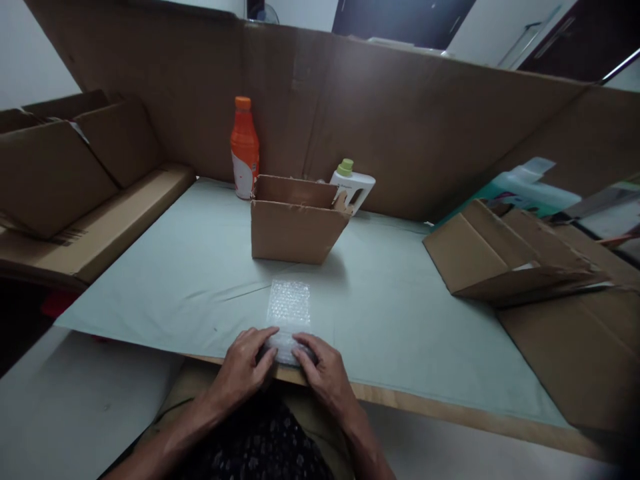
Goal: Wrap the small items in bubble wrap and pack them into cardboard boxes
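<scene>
A strip of clear bubble wrap (289,305) lies flat on the pale green cloth at the table's near edge. Its near end is folded or rolled into a thicker bundle; whether something is wrapped inside, I cannot tell. My left hand (245,361) grips the left end of that bundle, fingers on top and thumb on the near side. On the right end, my right hand (324,365) holds it the same way. Beyond the strip stands an open-topped cardboard box (295,230), its inside mostly hidden by the front wall.
Behind the box stand an orange bottle (244,143) and a white jug with a green cap (353,185). Cardboard boxes (55,173) are at the left; more cardboard (475,250) and a teal container (530,187) are at the right. A tall cardboard wall (390,127) closes the back.
</scene>
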Tool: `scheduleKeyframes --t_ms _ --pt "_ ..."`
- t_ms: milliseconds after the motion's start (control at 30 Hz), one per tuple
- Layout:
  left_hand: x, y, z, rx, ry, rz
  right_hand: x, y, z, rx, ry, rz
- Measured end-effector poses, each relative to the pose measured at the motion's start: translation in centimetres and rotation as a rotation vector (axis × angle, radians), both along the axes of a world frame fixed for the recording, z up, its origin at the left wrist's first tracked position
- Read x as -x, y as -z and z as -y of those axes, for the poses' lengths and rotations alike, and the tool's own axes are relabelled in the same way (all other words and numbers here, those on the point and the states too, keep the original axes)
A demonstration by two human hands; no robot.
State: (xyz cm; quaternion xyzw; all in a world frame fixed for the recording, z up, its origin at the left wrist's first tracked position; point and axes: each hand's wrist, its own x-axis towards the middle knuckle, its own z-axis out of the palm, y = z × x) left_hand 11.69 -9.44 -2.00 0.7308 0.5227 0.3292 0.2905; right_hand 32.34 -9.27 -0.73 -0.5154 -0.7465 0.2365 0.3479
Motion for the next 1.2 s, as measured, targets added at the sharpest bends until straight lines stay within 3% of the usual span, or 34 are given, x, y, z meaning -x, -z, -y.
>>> scheduleKeyframes --t_ms 100,200,300,367,500,667,767,833,900,1033,1133,1200 --pt "-0.7 0.5 -1.3 -0.011 -0.059 -0.084 -0.3 0.2 -0.1 -0.196 0.137 0.040" --pt "-1.0 0.5 -2.2 -0.051 -0.056 -0.152 -0.7 0.4 0.7 -0.324 0.082 0.163" --pt "-0.8 0.1 -1.8 -0.156 -0.070 -0.130 -0.7 0.3 1.2 -0.251 -0.037 0.247" --pt "-0.4 -0.1 -1.1 -0.222 -0.012 -0.100 -0.6 0.3 1.0 -0.183 -0.041 0.221" --pt "0.4 -0.3 -0.4 -0.161 0.131 -0.074 -0.5 0.3 0.4 -0.011 -0.021 0.063" --pt "-0.6 -0.4 -2.6 -0.076 0.014 -0.193 -0.2 0.2 0.5 -0.195 0.115 0.137" --pt "-1.1 -0.3 -4.0 -0.073 -0.055 -0.217 0.1 0.3 0.3 -0.208 0.014 0.240" --pt "-1.1 -0.2 -4.0 -0.057 -0.096 -0.125 0.4 0.5 -0.3 -0.182 -0.020 0.260" --pt "-0.9 -0.2 -3.4 0.030 -0.156 0.062 0.6 0.7 -1.2 -0.158 0.034 0.206" --pt "-0.7 -0.6 -1.5 0.371 -0.295 0.559 1.2 0.6 -1.9 -0.046 0.180 0.022" --pt "-1.2 -1.1 -0.8 0.595 -0.267 0.854 2.1 0.5 -1.1 0.043 0.169 -0.087" --pt "-1.6 -1.5 -0.9 0.679 -0.235 0.935 2.6 0.5 -0.3 0.113 0.150 -0.139"
